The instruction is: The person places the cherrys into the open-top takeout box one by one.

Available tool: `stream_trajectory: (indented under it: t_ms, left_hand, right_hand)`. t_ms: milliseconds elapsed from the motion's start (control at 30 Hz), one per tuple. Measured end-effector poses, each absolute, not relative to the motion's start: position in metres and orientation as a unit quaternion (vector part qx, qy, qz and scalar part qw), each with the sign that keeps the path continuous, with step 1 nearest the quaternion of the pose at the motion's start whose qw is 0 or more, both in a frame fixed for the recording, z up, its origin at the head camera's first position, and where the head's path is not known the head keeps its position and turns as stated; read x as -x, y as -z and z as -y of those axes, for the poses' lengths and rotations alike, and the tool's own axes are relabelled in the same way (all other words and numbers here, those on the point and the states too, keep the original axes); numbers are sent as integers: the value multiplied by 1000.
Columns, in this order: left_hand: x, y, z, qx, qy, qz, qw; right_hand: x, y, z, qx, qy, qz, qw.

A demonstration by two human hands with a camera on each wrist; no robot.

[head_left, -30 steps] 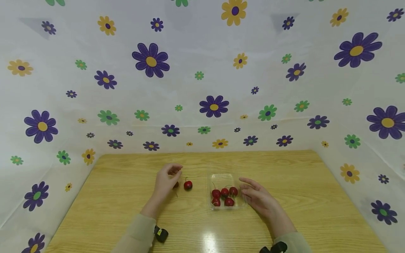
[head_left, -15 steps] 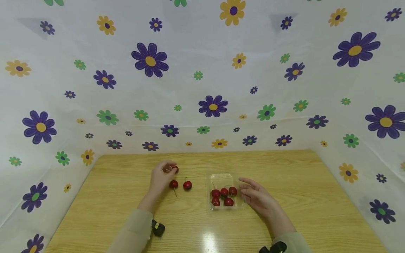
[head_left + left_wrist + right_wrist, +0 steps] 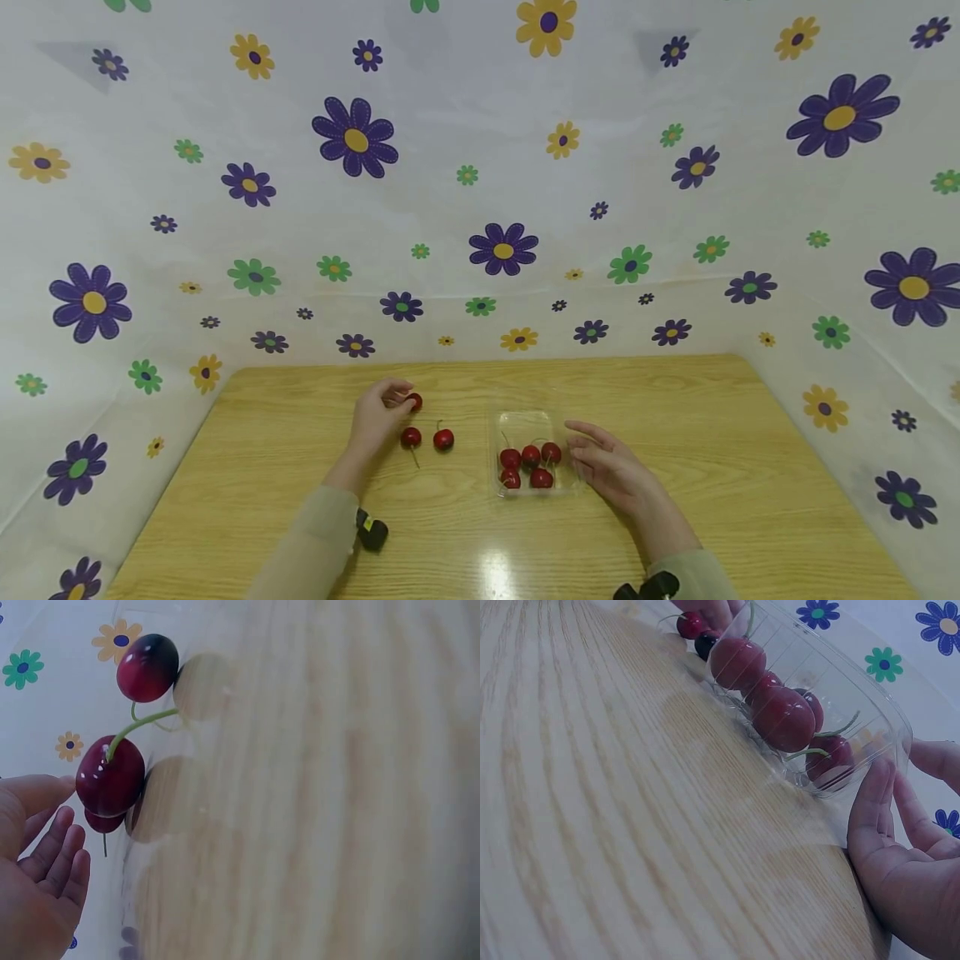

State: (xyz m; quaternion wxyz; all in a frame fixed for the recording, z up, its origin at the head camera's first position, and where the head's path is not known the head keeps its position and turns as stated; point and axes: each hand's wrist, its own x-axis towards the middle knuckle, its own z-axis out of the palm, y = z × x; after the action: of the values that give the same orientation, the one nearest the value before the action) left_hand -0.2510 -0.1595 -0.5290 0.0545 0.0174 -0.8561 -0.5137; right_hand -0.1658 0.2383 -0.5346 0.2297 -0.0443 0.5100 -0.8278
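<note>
Head: cherry [image 3: 417,402] touching left hand [image 3: 374,413].

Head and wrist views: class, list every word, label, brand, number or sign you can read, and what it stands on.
No readable text shows on the clear container, cherries, table or flowered backdrop.
Yellow patch on the black left-wrist device: too small to tell if it bears writing.
</note>
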Motion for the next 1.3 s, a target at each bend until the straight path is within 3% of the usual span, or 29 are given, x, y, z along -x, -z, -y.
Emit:
stream_trajectory:
  t_ms: [1300]
  left_hand:
    - [263, 540, 170, 49, 448, 892, 4]
  right_hand:
    - [166, 533, -238, 20, 819, -526, 230]
